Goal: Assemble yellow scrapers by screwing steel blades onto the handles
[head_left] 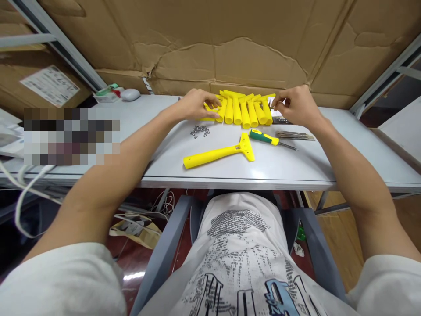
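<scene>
Several yellow scraper handles [237,109] lie side by side in a row against the cardboard at the back of the table. At the row's left end is my left hand [200,104], its thumb and fingers apart around the nearest handle, seemingly touching it. My right hand [296,103] is closed in a pinch by the right end; what its fingertips hold is too small to make out. Closer to me lies a single yellow scraper [215,154], head to the right. A green and yellow screwdriver [264,137] rests just beyond that head.
Small metal screws [200,130] are heaped below my left hand. A stack of thin metal blades [295,135] lies below my right hand, near a dark and white packet [279,119]. A white computer mouse [130,94] stands back left. White cables [31,188] hang at the left edge.
</scene>
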A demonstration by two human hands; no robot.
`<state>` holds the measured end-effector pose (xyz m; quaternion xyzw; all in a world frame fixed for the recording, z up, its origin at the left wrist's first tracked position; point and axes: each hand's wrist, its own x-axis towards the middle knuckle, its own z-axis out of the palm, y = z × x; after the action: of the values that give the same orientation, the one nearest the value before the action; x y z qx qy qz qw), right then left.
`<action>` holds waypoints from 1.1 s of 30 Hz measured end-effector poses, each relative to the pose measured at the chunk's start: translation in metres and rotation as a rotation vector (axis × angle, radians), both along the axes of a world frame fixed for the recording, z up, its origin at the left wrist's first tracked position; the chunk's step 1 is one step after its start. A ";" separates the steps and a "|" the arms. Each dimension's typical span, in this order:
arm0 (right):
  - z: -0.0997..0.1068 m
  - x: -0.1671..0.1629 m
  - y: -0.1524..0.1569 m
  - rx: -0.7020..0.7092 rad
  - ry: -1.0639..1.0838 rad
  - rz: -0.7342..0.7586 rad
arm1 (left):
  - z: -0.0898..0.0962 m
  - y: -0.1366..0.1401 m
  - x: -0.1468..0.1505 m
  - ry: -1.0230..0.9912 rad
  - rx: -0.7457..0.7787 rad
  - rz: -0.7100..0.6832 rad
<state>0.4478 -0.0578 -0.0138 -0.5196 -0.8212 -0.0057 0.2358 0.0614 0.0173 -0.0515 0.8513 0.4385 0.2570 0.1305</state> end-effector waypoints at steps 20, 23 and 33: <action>-0.002 0.074 0.052 -0.636 -0.327 0.105 | 0.002 -0.018 0.021 -0.116 0.029 -0.010; -0.004 0.075 0.053 -0.624 -0.330 0.118 | 0.009 -0.028 0.028 -0.223 0.075 -0.016; 0.017 0.062 0.033 -0.439 -0.359 0.010 | 0.012 -0.046 0.042 -0.319 0.233 -0.058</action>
<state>0.5101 -0.0244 0.0035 -0.5450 -0.8338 0.0815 -0.0315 0.1030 -0.0288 -0.0395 0.8213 0.3547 0.4339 0.1065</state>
